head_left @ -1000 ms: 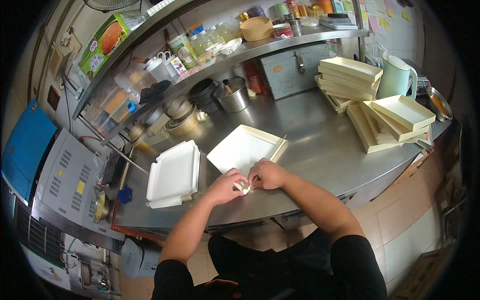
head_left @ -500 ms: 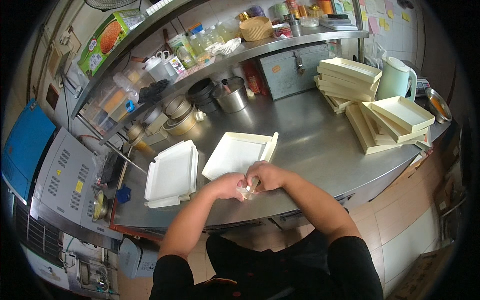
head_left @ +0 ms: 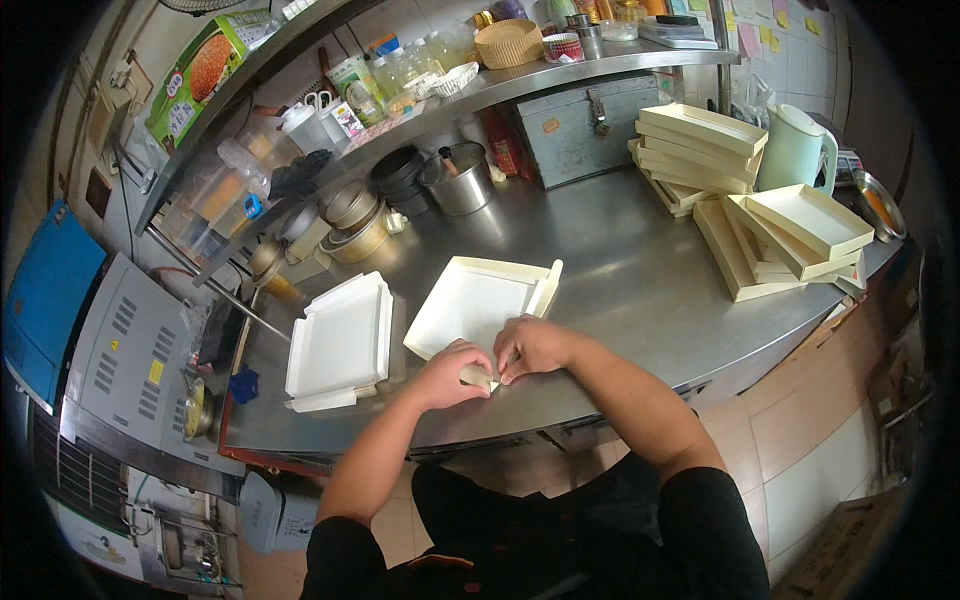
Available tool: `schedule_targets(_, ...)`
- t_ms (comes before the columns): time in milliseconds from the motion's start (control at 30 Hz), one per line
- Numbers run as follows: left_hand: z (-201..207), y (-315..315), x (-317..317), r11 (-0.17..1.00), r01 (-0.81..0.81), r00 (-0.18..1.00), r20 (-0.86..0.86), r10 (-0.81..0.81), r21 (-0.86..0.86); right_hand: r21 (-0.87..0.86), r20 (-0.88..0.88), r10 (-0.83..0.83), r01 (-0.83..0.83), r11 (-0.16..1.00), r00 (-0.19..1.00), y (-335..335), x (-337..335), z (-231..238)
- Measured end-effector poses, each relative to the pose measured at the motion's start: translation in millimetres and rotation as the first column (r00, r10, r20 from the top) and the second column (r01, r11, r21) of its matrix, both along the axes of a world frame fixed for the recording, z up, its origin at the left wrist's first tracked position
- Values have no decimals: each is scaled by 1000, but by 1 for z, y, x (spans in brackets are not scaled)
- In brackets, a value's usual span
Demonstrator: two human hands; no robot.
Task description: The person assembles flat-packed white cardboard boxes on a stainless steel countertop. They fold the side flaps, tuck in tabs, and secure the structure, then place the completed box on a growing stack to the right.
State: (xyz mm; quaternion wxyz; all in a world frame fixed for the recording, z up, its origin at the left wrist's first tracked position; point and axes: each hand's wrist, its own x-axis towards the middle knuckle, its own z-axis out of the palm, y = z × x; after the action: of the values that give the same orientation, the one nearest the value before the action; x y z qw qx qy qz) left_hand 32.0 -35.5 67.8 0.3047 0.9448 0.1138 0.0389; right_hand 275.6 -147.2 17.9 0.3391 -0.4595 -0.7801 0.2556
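At the front of a brushed stainless-steel worktable (head_left: 620,280), a shallow cream cardboard tray (head_left: 485,300) with a white inner base sits turned, one corner toward the person. Bare left hand (head_left: 448,375): fingers curled, gripping the tray's near-corner card against the thumb. Bare right hand (head_left: 537,346): fingertips pinched on the same corner from the right. Exact fold is hard to read; fingers cover most of it, only a small pale bit of card shows between the hands. Tray's near side is partly hidden too; its right wall juts past the back right corner. Just left, apart from it, lies a white cardboard tray (head_left: 340,340), edge flaps uneven. Right rear: an uneven stack of shallow cream cardboard boxes (head_left: 705,150), plus a looser leaning pile of open cream boxes (head_left: 815,215) in front, lower ones mostly covered. Pale mint kettle (head_left: 790,150) behind, base hidden by that pile. Back of table: grey-blue metal chest (head_left: 570,145) with a latch; to its left a round steel pot (head_left: 465,190), handle sticking out, contents can't be made out. Black short sleeves (head_left: 345,560) cut off at the lower edge.
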Motion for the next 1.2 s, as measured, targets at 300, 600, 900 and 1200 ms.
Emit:
schedule_targets(300,-10,-1,-5,998,57,990,126,-56,-4,50,-36,-26,28,998,999,-6,-2,5)
schedule_targets(600,-26,-12,-9,999,37,951,309,-33,-6,-37,-103,-11,7,999,995,-4,4,-1)
schedule_targets(900,-20,-18,0,999,-51,991,122,49,18,79,52,-46,42,996,998,-5,-1,-2)
schedule_targets(1200,-9,-7,19,986,95,990,91,-108,134,1,111,-118,118,993,987,0,-1,-7)
